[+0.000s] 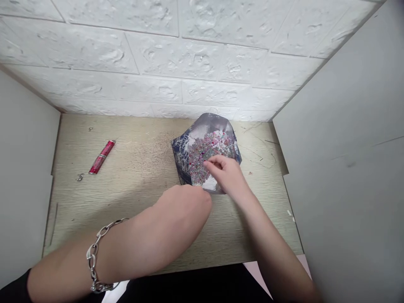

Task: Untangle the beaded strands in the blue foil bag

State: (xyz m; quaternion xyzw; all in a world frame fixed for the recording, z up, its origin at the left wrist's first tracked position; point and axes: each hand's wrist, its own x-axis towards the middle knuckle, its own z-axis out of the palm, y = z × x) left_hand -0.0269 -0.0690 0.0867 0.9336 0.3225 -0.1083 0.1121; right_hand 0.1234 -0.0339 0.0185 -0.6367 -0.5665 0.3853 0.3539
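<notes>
A dark, shiny opened-out bag (213, 122) lies near the wall with a heap of small pink, red and clear beads (200, 158) spread on it. Over the beads, the thumb and forefinger of my right hand (224, 170) are pinched together. A red speck shows at their tips, but whether it is held I cannot tell. My left hand (186, 204) is curled closed just in front of the bag's near edge. Its back faces me, so its fingers and anything in them are hidden. A silver chain bracelet (92, 256) hangs on the left wrist.
On the left of the wooden tabletop (132, 185) lies a red tube-shaped packet (102, 157). A small silvery scrap (80, 177) is near it. Loose threads (260, 158) lie to the right. A white brick-patterned wall (164, 54) and grey side panels (344, 139) enclose the table.
</notes>
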